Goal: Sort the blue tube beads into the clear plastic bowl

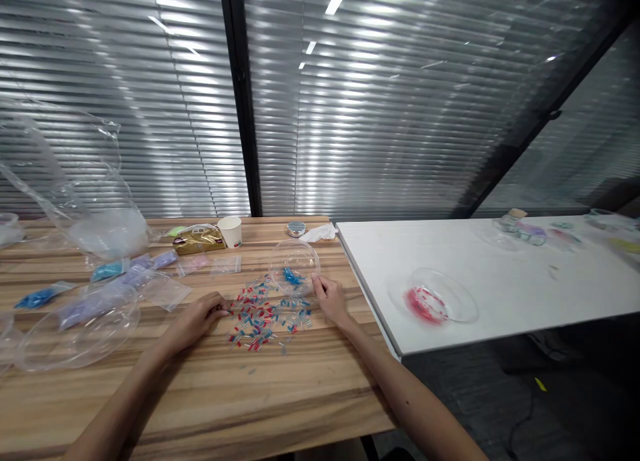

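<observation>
A loose pile of small red and blue pieces (257, 318) with clear parts, too small to name exactly, lies spread on the wooden table. At its left edge is my left hand (207, 311), fingers curled together and touching the outer pieces; whatever they pinch is hidden. My right hand (331, 301) grips the near right rim of a clear plastic bowl (280, 254) between thumb and fingers. Blue pieces (291, 276) sit together inside this bowl, which stands tilted just behind the pile.
Bags of blue (37, 297) and purple pieces, a clear lid-like dish (37, 354) and a large plastic bag (107, 231) are on the left. Behind stand a gold tissue pack (200, 241) and paper cup (230, 232). A bowl with red pieces (425, 306) is on the white table.
</observation>
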